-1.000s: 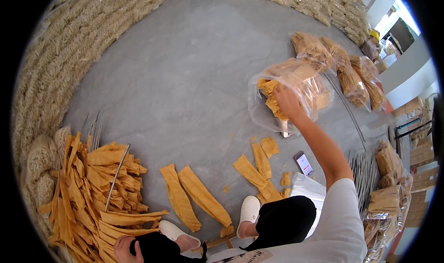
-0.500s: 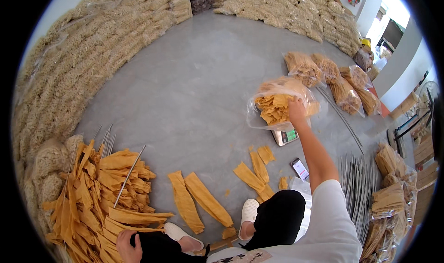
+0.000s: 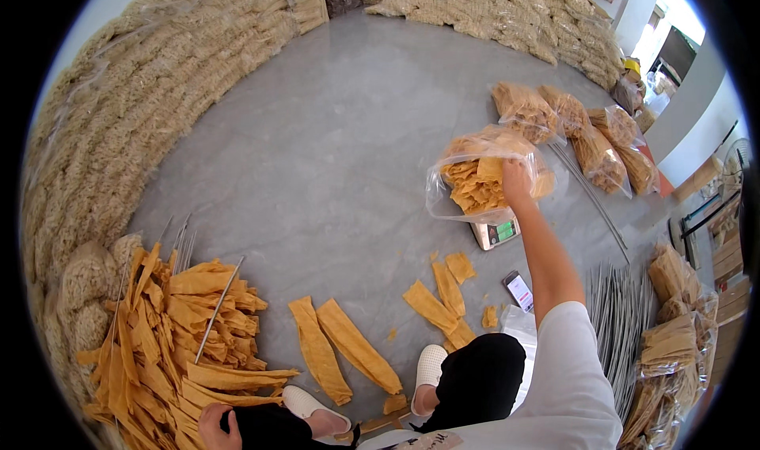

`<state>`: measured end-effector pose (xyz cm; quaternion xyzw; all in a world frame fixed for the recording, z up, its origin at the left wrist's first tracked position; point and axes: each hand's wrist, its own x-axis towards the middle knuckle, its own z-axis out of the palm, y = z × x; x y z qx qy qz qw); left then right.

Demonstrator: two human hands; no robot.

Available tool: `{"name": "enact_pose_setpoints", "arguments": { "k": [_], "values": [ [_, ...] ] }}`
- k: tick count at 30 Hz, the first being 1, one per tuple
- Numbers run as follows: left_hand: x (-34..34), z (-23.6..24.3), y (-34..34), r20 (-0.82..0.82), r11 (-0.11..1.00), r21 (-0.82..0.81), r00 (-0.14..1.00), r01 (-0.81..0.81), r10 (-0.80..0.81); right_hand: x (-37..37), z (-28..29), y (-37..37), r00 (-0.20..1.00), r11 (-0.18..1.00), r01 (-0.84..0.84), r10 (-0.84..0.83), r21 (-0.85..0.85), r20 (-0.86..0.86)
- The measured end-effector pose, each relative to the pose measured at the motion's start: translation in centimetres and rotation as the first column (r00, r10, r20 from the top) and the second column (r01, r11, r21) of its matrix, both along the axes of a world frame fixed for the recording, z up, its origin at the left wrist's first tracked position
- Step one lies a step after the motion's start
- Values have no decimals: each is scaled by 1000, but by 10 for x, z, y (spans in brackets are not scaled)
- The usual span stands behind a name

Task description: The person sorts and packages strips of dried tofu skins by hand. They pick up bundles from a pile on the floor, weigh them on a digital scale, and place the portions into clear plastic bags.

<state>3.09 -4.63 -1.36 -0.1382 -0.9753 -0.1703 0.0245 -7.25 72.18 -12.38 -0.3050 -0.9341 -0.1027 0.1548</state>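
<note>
My right hand [image 3: 516, 179] reaches into the clear plastic bag [image 3: 442, 207], shut on yellow dried sheets [image 3: 473, 182] near its mouth, with the fingertips partly hidden. Under the bag is a small scale [image 3: 495, 234] with a green display. My left hand [image 3: 218, 425] rests on the black-clad knee at lower left, holding nothing, beside a large pile of yellow sheets [image 3: 150, 339] with thin metal rods through it. Loose yellow strips [image 3: 352, 339] lie on the floor by my white shoes.
Stacked pale bundles [image 3: 119, 102] line the left and back. Filled bags [image 3: 594, 161] and long rods [image 3: 590, 201] lie right of the scale. A phone [image 3: 518, 290], clear plastic sheets [image 3: 516, 331], more rods [image 3: 613, 331], bagged bundles [image 3: 669, 343] and a fan [image 3: 736, 157] are also on the right.
My right hand has shifted rightward within the bag's mouth, and more of the sheets and scale now show. The view has shifted slightly. My left hand stays on the knee.
</note>
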Motion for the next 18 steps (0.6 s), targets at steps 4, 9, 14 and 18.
{"name": "enact_pose_setpoints", "arguments": {
  "k": [4,9,14,18],
  "values": [
    [-4,0,7,10,999,-44,1000,-12,12,-17,-6,-20,985,952,-168,169,257,17],
    [-9,2,18,49,996,-92,999,-19,23,-22,-14,-36,913,820,-395,401,415,78],
    [-14,2,21,41,995,-96,999,8,-4,-12,-33,4,967,970,-233,224,71,121],
    [-8,2,19,48,995,-94,999,-21,25,-9,-14,-52,855,833,-512,518,211,32]
  ]
}}
